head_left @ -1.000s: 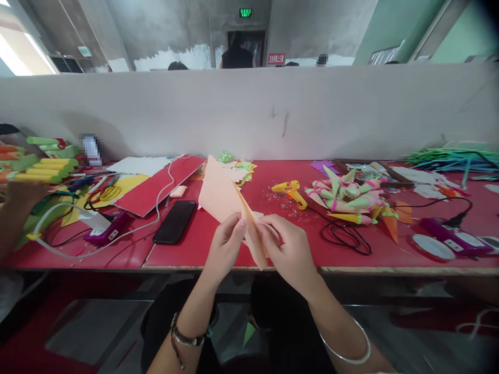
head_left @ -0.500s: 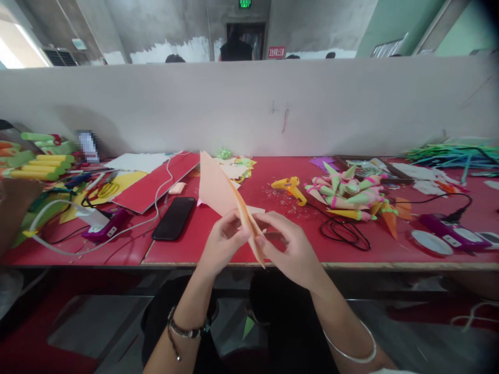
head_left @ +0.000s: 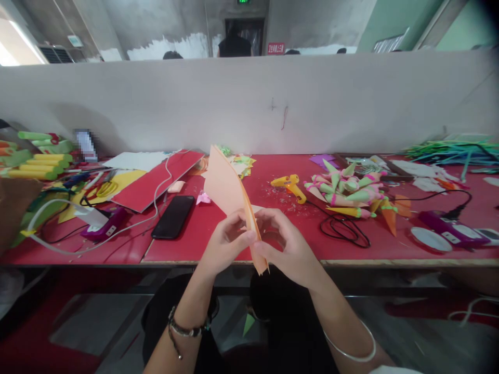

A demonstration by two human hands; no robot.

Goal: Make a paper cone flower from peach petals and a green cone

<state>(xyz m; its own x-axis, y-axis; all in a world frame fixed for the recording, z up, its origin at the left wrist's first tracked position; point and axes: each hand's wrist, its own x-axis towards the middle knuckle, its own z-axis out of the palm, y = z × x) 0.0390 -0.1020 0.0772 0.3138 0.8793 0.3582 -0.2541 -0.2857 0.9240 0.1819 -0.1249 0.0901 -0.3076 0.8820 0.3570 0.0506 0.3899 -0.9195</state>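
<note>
Several sheets of pale orange paper (head_left: 225,182) stand nearly on edge between my hands, over the front edge of the red table (head_left: 218,244). My left hand (head_left: 230,241) grips their left side, thumb near the lower end and fingers curled behind. From the other side, my right hand (head_left: 286,246) pinches the same sheets with thumb and bent fingers. At the bottom the edges fan slightly apart. A black phone (head_left: 173,217) lies to the left of my hands. Right of the paper rests a yellow glue gun (head_left: 290,188), its black cord coiled beside it.
Pink and green paper cones (head_left: 346,189) are heaped on the right, near a purple power strip (head_left: 454,231) and a white dish (head_left: 431,240). A red board (head_left: 156,182), white cable and second purple power strip (head_left: 105,226) lie left. A white partition (head_left: 249,104) stands behind.
The paper has turned more upright and its top has shifted right. Its lower edges have spread apart a little. Both hands keep hold of it in almost the same place.
</note>
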